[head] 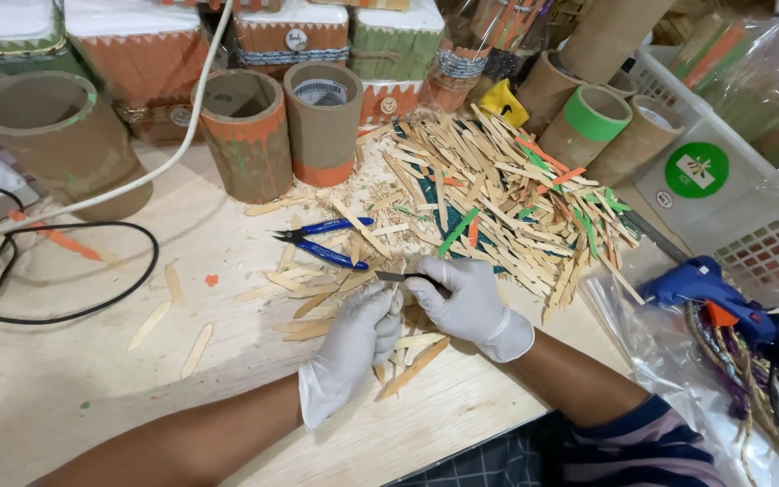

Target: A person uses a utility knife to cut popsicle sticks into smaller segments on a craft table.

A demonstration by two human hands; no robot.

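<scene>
Wooden worktable [65,397] under scattered craft sticks [498,203], cardboard tubes [322,122] behind.

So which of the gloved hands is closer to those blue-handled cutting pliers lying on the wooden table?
The left hand looks slightly nearer, though it is close: it lies just below the blue-handled pliers. The right hand sits below and to their right, pinching a small dark tool.

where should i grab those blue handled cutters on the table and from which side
Probably by the two blue handles of the cutters, coming from the right. The dark jaws point left and the handles splay open toward the wooden stick pile, giving a free grip. The gloved right hand sits just below them, though it pinches a thin dark tool.
</scene>
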